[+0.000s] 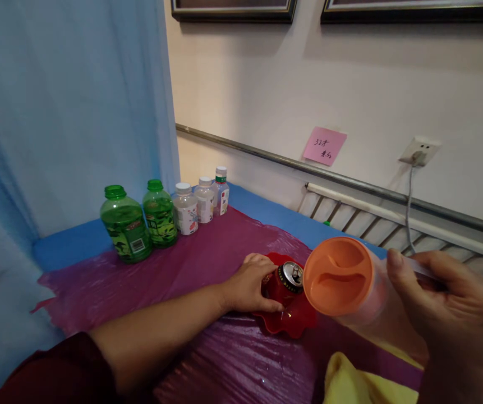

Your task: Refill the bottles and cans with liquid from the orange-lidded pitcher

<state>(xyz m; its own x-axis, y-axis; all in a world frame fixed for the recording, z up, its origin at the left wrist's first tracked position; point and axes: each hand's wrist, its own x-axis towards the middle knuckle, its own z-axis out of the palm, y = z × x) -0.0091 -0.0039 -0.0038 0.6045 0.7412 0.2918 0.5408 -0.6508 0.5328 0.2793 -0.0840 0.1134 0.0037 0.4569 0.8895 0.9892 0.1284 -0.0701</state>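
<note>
My left hand (252, 285) is wrapped round a red drink can (281, 285), whose silver top has its tab showing. The can is tilted and sits in a red dish (295, 322) with a wavy rim. In my right hand (443, 297) is a translucent pitcher (386, 314) with an orange lid (339, 275), gripped by its handle. It is tipped to the left, its lid close beside the can's top. What the pitcher holds cannot be made out clearly.
Two green bottles (125, 233) and several smaller clear bottles (186, 213) stand at the back left on purple plastic sheeting (241, 235). A yellow cloth (359, 387) lies at the front right. Behind are a wall, a pipe (266, 154) and a plugged-in socket (420, 151).
</note>
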